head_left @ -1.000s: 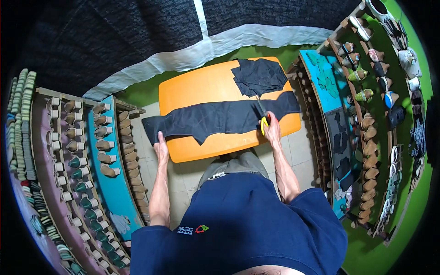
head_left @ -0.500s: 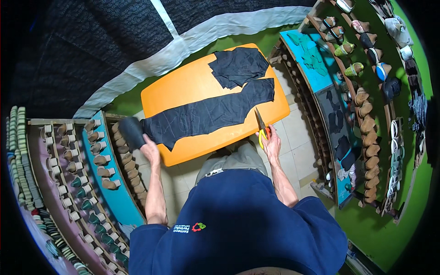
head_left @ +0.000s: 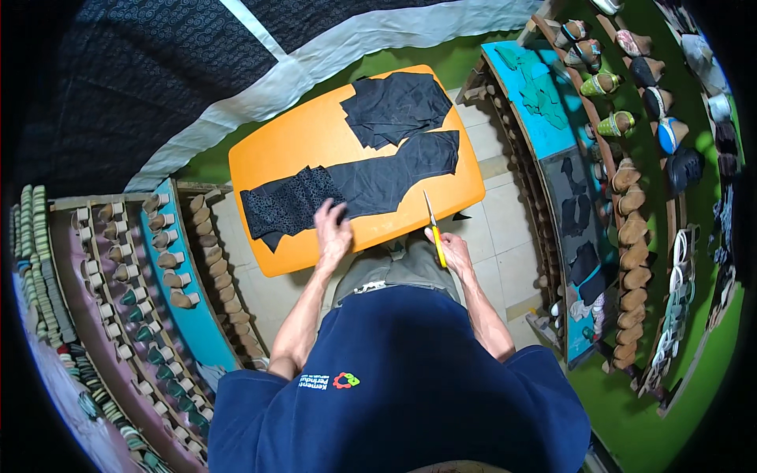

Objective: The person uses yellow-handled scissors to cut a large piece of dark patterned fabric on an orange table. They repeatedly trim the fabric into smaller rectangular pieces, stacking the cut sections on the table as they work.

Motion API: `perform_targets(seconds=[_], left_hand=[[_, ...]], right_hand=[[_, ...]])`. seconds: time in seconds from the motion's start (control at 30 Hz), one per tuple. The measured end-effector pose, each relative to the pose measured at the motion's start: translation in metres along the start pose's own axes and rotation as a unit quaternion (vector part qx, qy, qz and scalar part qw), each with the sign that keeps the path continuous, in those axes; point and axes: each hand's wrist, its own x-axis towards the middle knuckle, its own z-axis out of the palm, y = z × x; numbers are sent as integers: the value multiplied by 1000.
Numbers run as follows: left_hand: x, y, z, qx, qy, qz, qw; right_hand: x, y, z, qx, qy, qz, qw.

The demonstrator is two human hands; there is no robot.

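Note:
A long piece of black sheet material point(head_left: 377, 183) lies across an orange table point(head_left: 284, 146). Its left part is covered by a patterned black flap point(head_left: 296, 201), which appears to be the same sheet folded over. My left hand point(head_left: 334, 236) is at the right edge of this flap, fingers apart, gripping nothing that I can see. In my right hand point(head_left: 453, 252), at the near right table edge, is a pair of scissors point(head_left: 430, 214) with yellow handles, blades pointing away from me. A small dark pointed piece point(head_left: 463, 215) shows beside that hand.
A pile of black pieces point(head_left: 398, 109) lies on the table's far side. Racks of brown shoe lasts point(head_left: 631, 229) stand at right, others with lasts point(head_left: 175, 260) at left. Green scraps point(head_left: 536, 87) rest on a blue shelf top. A dark curtain point(head_left: 150, 87) hangs behind the table.
The raised left end of the black material now lies flat over the sheet, patterned side showing. My left hand has moved right and come off it. The scissors have turned more upright in my right hand.

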Motion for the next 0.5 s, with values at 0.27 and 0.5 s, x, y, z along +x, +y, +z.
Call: perform_targets(seconds=[0.27, 0.5], left_hand=[[35, 85, 106, -72, -46, 16, 996], [48, 84, 130, -26, 14, 46, 999]], right_hand=[[40, -32, -7, 148, -151, 6, 977], [27, -59, -28, 165, -210, 38, 963]])
